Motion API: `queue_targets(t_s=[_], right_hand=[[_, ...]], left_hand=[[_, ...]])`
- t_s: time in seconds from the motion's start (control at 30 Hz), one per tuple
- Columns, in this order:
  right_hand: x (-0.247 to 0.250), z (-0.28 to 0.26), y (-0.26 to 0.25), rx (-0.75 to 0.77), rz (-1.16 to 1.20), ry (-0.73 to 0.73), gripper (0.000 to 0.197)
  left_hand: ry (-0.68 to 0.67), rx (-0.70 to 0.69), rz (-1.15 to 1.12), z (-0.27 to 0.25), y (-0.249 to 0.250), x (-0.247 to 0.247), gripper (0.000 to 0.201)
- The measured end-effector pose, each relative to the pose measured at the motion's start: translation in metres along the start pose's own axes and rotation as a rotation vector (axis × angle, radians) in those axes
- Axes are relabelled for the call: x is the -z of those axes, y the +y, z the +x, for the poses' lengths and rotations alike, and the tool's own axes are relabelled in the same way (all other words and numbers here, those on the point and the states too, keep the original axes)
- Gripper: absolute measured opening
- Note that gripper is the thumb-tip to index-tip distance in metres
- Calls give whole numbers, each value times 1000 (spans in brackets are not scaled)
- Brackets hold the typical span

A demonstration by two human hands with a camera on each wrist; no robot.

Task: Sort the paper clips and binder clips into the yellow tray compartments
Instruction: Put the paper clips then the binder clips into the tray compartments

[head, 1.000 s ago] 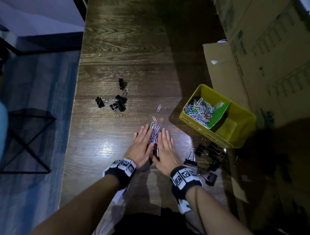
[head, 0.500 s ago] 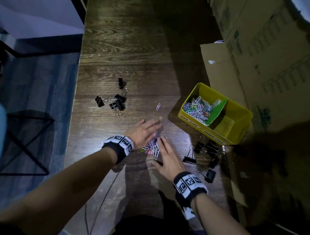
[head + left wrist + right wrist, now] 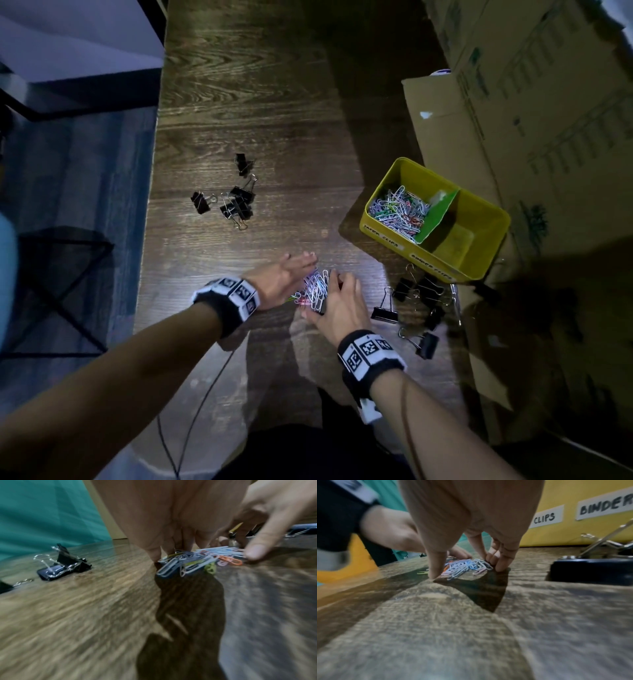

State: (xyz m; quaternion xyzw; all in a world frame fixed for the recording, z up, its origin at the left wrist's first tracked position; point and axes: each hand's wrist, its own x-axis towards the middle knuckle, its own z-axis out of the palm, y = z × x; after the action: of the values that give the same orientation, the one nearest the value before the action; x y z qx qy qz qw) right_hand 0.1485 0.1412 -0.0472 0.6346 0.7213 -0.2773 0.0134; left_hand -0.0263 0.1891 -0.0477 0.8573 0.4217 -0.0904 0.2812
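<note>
Gathering loose paper clips on the wooden table (image 3: 260, 102): this appears to be the step in hand — paper clips first, binder clips still to come. Cardboard boxes (image 3: 534, 102) wall off the right side, and the yellow tray (image 3: 486, 246) sits against them; its near wall carries two labels, one ending in "CLIPS", the other beginning "BINDER". A green divider (image 3: 440, 214) splits it — the left compartment holds a heap of paper clips, the right one looks empty. The left hand (image 3: 281, 279), fingers straight, and the right hand (image 3: 342, 308), fingers curled with tips on the wood, bracket a small pile of paper clips (image 3: 315, 287) between them. Next comes a scoop or pinch, then a short carry rightward to the left compartment. Binder clips (image 3: 416, 301) lie just right of the right hand, below the tray, so the lift should rise before crossing. More binder clips (image 3: 236, 202) lie farther left, near the table's left edge. Bare wood lies beyond the hands.
</note>
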Motion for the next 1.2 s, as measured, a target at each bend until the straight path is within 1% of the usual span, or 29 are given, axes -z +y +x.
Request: queue_targets(t_s=[0.07,0.1,0.13,0.2,0.27,0.37,0.43,0.5,0.57,0.7,0.8,0.83,0.93,0.97,1.07,1.13,1.2], right_hand=[[2,2,-5,-6,17,-5,85],[3,3,-7,-8,31,-20,79],[4,4,-10,-10,48,-39,71],[8,6,-14,-11,74,-68,56],[10,9,-16,-15,84,-64,39],[14,14,-14,-87,108,-90,23],[17,15,-9,-165,166,-109,20],[19,15,-4,-201,291,-86,20],[19,15,1,-197,375,-58,22],[24,11,12,-192,529,2,26],[32,8,16,-218,650,30,28],[36,6,16,-232,700,40,28],[50,4,19,-235,863,116,30],[58,2,20,-225,899,140,31],[85,-3,23,-184,1046,218,34],[105,-5,27,-146,1128,287,37],[125,-6,33,-145,1181,364,36]], left_hand=[[27,16,-42,-13,1,-10,51],[67,36,-50,-16,1,-12,50],[107,78,-52,-17,3,-12,50],[143,204,-52,-16,9,-10,50],[177,293,-87,-13,17,-7,43],[263,330,-239,-10,21,-4,32],[290,385,-324,-11,20,0,26],[332,456,-445,-13,16,3,23],[342,530,-597,-17,10,5,22],[341,683,-1003,-26,-5,11,16],[387,668,-1157,-33,-14,22,25],[405,655,-1206,-34,-16,27,26],[421,625,-1356,-30,-11,47,15],[428,609,-1412,-26,-7,57,15],[420,523,-1543,0,15,91,18],[409,443,-1593,25,35,115,17],[386,382,-1628,55,56,137,16]])
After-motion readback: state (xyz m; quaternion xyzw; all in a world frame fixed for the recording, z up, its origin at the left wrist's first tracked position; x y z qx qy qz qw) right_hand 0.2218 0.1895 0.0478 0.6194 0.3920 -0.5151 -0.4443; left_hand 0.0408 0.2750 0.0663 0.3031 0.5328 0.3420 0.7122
